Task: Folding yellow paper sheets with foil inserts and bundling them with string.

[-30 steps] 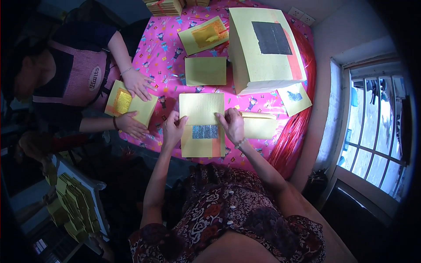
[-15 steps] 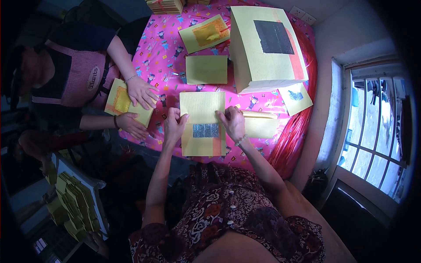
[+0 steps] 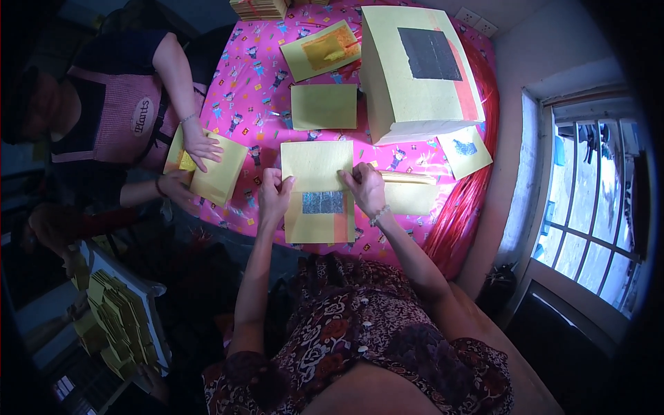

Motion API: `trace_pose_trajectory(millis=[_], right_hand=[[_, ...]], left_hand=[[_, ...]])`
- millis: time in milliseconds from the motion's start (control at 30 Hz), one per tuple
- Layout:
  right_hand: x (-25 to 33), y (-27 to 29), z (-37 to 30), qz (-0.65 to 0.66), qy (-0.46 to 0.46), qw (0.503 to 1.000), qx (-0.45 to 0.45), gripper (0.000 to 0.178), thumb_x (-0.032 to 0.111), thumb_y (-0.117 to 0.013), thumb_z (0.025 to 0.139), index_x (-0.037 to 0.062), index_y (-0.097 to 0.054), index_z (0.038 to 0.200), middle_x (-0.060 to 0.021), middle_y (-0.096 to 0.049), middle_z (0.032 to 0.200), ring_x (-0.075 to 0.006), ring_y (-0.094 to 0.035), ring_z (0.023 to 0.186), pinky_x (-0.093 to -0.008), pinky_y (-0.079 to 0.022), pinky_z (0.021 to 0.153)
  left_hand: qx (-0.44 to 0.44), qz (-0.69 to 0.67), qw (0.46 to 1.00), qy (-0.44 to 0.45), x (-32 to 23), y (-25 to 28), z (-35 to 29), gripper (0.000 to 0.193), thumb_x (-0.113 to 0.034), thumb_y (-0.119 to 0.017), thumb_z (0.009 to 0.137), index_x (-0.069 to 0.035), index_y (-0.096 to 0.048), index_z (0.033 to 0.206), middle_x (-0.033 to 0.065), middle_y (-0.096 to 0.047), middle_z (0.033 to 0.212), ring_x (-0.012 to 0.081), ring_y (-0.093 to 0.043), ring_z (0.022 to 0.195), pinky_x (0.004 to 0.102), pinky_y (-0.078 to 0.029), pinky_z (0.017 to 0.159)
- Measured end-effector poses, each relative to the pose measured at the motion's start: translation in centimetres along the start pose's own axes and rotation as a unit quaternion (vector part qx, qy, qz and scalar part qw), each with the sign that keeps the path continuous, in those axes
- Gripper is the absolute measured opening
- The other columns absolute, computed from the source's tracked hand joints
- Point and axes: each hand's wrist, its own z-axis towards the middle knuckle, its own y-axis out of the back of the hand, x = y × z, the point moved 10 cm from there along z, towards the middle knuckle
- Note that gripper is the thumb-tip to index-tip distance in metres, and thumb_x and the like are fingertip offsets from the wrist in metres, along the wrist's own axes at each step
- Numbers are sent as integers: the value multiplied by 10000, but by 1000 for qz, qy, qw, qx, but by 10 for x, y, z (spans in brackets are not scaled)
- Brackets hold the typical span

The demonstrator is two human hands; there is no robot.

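In front of me on the pink table lies a yellow paper sheet [image 3: 317, 164], its upper part plain. Below that part shows a silver-grey foil patch [image 3: 322, 203] with a red-orange stripe beside it. My left hand [image 3: 274, 194] pinches the left edge of the paper, fingers curled and thumb on top. At the opposite edge my right hand [image 3: 366, 188] grips likewise, thumb pressed on the paper. Just beyond lies a plain yellow sheet [image 3: 324, 107]. A low pile of folded yellow paper [image 3: 409, 197] sits beside my right hand.
A tall stack of yellow paper [image 3: 384, 83] stands at the back right, near red plastic strands [image 3: 456, 225]. A co-worker's hand [image 3: 202, 147] rests on another yellow sheet [image 3: 220, 176] at left. A barred window [image 3: 595, 200] is at right; bundled paper [image 3: 261, 10] lies at the back.
My hands keep their hold on the paper edges with little visible movement. The co-worker's hands have shifted left, and less of the orange-gold patch on that sheet shows.
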Motion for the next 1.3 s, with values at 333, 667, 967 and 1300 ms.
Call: trace_pose_trajectory(millis=[333, 667, 967, 1300], right_hand=[[1, -5, -2, -62, 1, 998, -1, 335, 263, -721, 830, -8, -530, 878, -193, -566, 844, -365, -588, 689, -451, -492, 655], [42, 0, -20, -181, 240, 950, -82, 148, 197, -646, 857, 94, -545, 888, -59, -586, 758, -246, -564, 754, -389, -431, 672], [42, -10, -16, -228, 243, 942, -29, 127, 213, -588, 888, 99, -533, 894, -58, -613, 793, -235, -579, 787, -383, -443, 697], [58, -25, -18, -176, 261, 947, 63, 207, 264, -627, 854, 92, -548, 937, -77, -592, 878, -257, -593, 843, -388, -463, 737]], left_hand=[[-117, 329, 920, -177, -65, -4, -16, 285, -133, -712, 788, -62, -507, 972, 135, -533, 919, 320, -549, 906, 412, -442, 786], [42, 396, 892, -216, -78, -53, -25, 429, -355, -693, 805, -7, -514, 980, 166, -536, 969, 334, -545, 945, 430, -449, 849], [36, 379, 913, -147, -65, -44, -11, 589, -445, -753, 742, 6, -491, 1015, 196, -536, 1018, 370, -555, 985, 455, -454, 861], [62, 355, 930, -73, -47, -56, -13, 485, -340, -738, 794, -16, -454, 1016, 212, -534, 1027, 367, -572, 986, 445, -485, 827]])
